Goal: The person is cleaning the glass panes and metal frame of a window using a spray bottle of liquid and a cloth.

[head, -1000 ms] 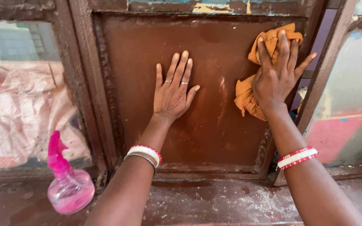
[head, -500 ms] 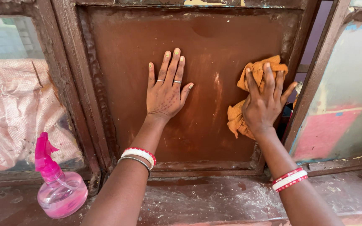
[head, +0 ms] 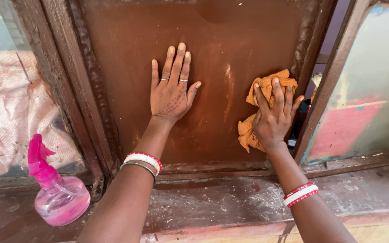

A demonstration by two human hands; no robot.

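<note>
Pressing hand: the left hand (head: 169, 92) lies flat on the brown panel (head: 212, 54), fingers spread wide and pointing up, holding nothing.
Wiping hand: the right hand (head: 273, 119) presses an orange cloth (head: 253, 128) against the same panel, fingers spread over the cloth and curled lightly into it.
Cloth: bunched and crumpled, touching the panel near its right edge; part sticks out above the fingertips, part hangs below the palm to the left of the wrist.
Panel: dark brown, worn, with pale streaks between the two hands; it sits inside a rough brown frame (head: 91, 90).
Rings: two thin rings on the left hand's fingers.
Bangles: red and white bangles (head: 142, 161) with a thin metal one on the left wrist; red and white bangles (head: 300, 194) on the right wrist.
Spray bottle: a pink spray bottle (head: 57, 191) stands upright on the ledge (head: 221, 202) at lower left, well apart from both hands.
Ledge: scuffed, dusty, brown, running below the panel.
Left pane: a pinkish woven sack (head: 10, 108) shows behind it.
</note>
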